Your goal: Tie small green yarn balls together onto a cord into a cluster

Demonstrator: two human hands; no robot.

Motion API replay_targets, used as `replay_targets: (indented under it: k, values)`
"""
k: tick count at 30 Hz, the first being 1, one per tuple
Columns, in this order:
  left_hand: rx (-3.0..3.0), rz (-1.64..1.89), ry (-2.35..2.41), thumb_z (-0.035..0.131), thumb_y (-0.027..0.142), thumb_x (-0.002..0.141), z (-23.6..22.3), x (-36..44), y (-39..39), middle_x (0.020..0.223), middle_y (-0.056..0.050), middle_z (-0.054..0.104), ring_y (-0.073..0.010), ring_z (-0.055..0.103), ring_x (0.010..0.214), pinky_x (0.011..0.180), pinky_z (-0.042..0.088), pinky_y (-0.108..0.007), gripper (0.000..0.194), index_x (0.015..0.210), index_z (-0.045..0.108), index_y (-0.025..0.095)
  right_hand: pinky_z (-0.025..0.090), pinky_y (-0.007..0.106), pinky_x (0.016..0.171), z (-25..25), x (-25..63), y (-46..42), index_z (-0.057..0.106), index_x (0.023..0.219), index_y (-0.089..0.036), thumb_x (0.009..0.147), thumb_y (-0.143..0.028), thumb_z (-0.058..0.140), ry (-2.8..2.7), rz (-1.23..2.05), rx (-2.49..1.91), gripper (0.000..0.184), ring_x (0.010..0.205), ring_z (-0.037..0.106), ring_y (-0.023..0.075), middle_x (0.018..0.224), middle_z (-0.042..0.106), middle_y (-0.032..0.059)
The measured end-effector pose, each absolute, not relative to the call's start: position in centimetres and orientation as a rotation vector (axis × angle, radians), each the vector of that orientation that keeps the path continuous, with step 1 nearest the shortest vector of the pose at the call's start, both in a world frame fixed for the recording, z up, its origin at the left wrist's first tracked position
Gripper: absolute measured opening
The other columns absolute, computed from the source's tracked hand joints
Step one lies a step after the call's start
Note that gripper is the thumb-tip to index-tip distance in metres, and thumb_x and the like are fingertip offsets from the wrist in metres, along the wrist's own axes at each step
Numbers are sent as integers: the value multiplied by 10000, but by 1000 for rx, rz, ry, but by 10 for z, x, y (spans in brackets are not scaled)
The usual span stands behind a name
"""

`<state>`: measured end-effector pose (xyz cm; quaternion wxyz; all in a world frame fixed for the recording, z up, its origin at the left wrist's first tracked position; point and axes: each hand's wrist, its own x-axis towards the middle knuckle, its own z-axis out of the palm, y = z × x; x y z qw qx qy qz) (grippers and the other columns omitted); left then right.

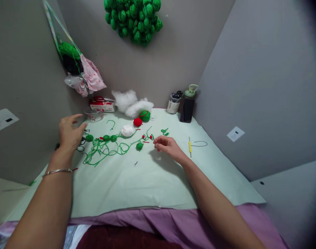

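My left hand (70, 134) is raised at the left of the table, thumb and fingers apart, holding nothing. Beside it are black yarn and a small green crocheted ball (89, 138). My right hand (168, 147) has its fingertips pinched together; whatever they hold, if anything, is too small to name. Just left of those fingertips lies a small red, white and green crocheted piece (151, 137), with a similar piece (143, 137) beside it. A green crocheted ball (139, 146) sits nearby. Loose green yarn (106, 152) sprawls between my hands.
White (127, 130), red (137, 122) and green (145, 116) yarn balls lie before white stuffing (132, 103). A yellow-handled crochet hook (190, 146) lies right. Behind stand a bottle (187, 107), a pen cup (173, 104), a clear bowl (94, 114) and a box (103, 105). Grey walls enclose the table.
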<state>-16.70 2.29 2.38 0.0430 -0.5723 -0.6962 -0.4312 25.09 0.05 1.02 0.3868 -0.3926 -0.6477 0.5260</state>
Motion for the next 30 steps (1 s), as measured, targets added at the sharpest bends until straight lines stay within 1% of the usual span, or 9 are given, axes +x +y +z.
replay_targets:
  k: [2,4,9,12,14,18,22,26,30]
  values:
    - [-1930,-1402,-2060,624,462,848,25,-134,19,1122,-95,665,-274,610,988,924,478,-470,367,1091,678,193,438,265,623,10,251,1,665,818,-175,724,-287,687,-1620,1336,-1010,148,601,534,103,723,634,-15]
    - [-2235,-1393,-1954,624,425,858,24,-93,14,1075,-79,699,-252,622,973,909,489,-427,307,1049,705,200,426,266,619,9,252,2,668,829,-171,737,-316,693,-1585,1323,-1028,173,593,529,101,727,643,-11]
    - [-2845,-995,-1666,638,365,864,9,-7,2,1138,-78,708,-275,599,1103,992,450,-430,280,1102,701,230,397,257,596,2,255,8,675,830,-168,747,-365,724,-1453,1276,-1055,220,569,505,90,702,643,-10]
    - [-2911,-739,-1666,678,291,814,-1,14,0,1110,-111,686,-312,592,1075,942,457,-450,342,1147,690,213,400,249,580,0,259,13,679,825,-172,736,-389,754,-1313,1266,-1061,247,562,499,85,705,647,-5]
    - [-2942,-736,-1691,647,221,805,-3,19,0,1084,-106,680,-304,600,1051,923,460,-441,295,1093,707,220,407,242,574,0,262,16,682,826,-175,719,-393,777,-1193,1261,-1061,261,565,499,82,702,641,-5]
    - [-3026,-1205,-1845,646,297,831,1,29,-4,1099,-83,689,-250,634,958,880,488,-401,312,1135,693,246,431,224,580,8,267,16,662,802,-184,672,-368,814,-1001,1291,-1021,271,605,531,85,724,640,-8]
    - [-3225,-1697,-1885,689,357,807,12,48,-8,1133,-76,710,-205,646,899,834,506,-353,329,1109,688,226,403,213,537,16,266,7,640,775,-176,722,-329,783,-1196,1435,-942,215,591,515,65,896,706,25]
    - [-3101,-2060,-1957,717,404,786,14,53,-10,1047,-69,720,-194,660,843,823,511,-349,337,1046,687,192,395,222,523,13,261,0,637,801,-186,763,-326,748,-1457,1639,-944,182,539,522,89,676,638,-18]
    - [-2675,-2354,-2298,751,433,738,4,41,-10,914,-32,688,-192,674,799,834,506,-355,358,979,651,188,419,233,561,9,260,0,657,814,-166,775,-345,746,-1595,1736,-940,203,561,529,87,741,666,5]
